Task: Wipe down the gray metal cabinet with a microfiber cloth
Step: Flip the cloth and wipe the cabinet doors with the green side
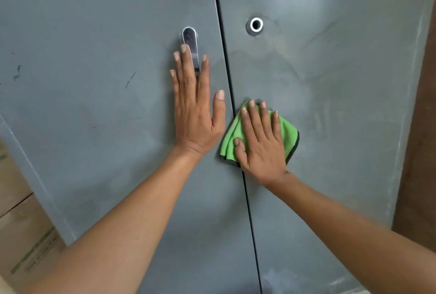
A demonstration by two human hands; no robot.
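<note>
The right hand (260,140), fingers spread, presses the cloth (289,137) flat on the cabinet's (330,105) right door (beside the seam). The left hand (194,109), spread flat, braces the left door. Use overlapping strokes under even pressure.

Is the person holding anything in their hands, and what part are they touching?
Nothing is gripped. The right hand presses flat on the middle of the green cloth against the cabinet door. The left hand rests flat over the handle.

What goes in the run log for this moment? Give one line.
left hand: flat on left door, fingers over handle | right hand: presses green cloth on right door beside seam
</note>
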